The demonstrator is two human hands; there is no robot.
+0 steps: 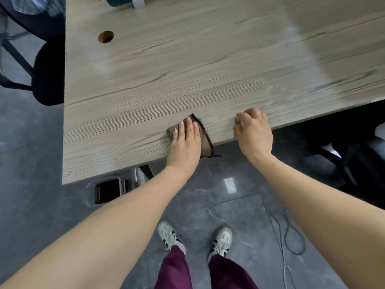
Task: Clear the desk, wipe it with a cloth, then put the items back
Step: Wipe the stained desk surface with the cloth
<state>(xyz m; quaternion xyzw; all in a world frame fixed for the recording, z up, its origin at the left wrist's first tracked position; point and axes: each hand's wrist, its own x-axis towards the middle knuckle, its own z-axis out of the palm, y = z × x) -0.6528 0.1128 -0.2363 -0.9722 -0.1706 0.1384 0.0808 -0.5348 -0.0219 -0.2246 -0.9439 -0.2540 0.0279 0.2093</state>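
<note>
My left hand (185, 140) lies flat on the one cloth (205, 140), fingers straight and together, pressing it down onto the counter (187, 65). The cloth is brown with a dark stitched border, folded, and sits right at the near edge of the counter, one corner hanging just over the lip. My right hand (253, 132) rests just beside it on the same edge, well clear of the cloth, fingers curled loosely over the wood and holding nothing.

The count up here: one cloth, two hands, one round cable hole (105, 36) in the far left part of the counter, and at the far edge one dark teal object (118, 1), cut off by the frame, so I cannot tell what it is.

Down below, my two white sneakers (170, 236) stand on the grey floor (41, 153), maroon trousers above them. One open floor box (107, 190) sits under the near left corner of the counter. One thin black cable (291, 236) loops across the floor to my right. Two dark chairs are partly in view: one off the left side (49, 76), one at the right (362, 163).
</note>
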